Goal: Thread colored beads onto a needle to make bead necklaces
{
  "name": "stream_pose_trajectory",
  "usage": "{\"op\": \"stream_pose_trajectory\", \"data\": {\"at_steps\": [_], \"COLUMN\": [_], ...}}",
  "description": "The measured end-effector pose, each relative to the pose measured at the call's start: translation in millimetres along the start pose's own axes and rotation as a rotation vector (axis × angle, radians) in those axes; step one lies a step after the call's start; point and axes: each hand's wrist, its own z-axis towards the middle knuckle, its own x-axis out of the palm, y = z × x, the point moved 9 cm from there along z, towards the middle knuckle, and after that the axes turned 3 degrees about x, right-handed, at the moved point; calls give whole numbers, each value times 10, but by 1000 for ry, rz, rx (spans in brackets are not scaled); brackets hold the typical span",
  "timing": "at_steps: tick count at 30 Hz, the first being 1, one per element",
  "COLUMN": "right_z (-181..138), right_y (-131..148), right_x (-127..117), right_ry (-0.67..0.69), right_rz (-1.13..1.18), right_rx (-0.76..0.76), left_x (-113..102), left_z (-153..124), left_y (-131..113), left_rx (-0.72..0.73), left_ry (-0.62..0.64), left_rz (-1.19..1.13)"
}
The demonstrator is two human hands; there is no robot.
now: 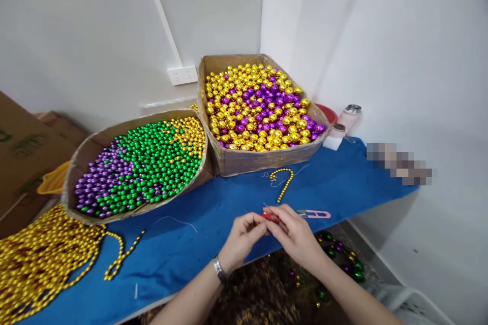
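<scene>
Above the front edge of the blue-covered table [213,223], both hands meet at a small red object [268,215] whose kind I cannot make out. My left hand [244,238] pinches at its left side with thumb and fingertips. Closed round its right side is my right hand [295,236]. A thin thread end seems to rise above the fingers. Just beyond the right hand lie thread snips [316,214] with pink handles. Farther back rests a short curved string of gold beads [285,185] with loose thread beside it.
Two open boxes stand behind: one holds green, purple and gold beads [152,162], the other larger gold and purple balls [263,106]. Gold bead strands [46,264] cover the left end. A pink bottle [348,117] and a thread spool [337,132] stand back right.
</scene>
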Motion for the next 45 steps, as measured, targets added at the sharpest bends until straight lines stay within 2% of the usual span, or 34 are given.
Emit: {"op": "stream_pose_trajectory", "data": {"at_steps": [8, 12, 16, 24, 33, 45], "right_z": [45, 42, -15, -213, -246, -274], "right_y": [-39, -46, -45, -33, 14, 34], "right_x": [-17, -7, -56, -168, -153, -147], "right_ry": [-74, -51, -46, -34, -77, -91], "right_rz": [-83, -84, -121, -158, -168, -221], "right_rx": [-11, -8, -9, 3, -13, -41], "left_x": [130, 114, 43, -36, -28, -34], "left_z": [19, 31, 34, 13, -2, -6], "left_y": [188, 213, 215, 183, 33, -1], "left_rx": [-183, -155, -115, -87, 50, 91], "left_ry": [77, 78, 24, -30, -28, -30], "left_rz": [-305, -222, -153, -115, 63, 164]}}
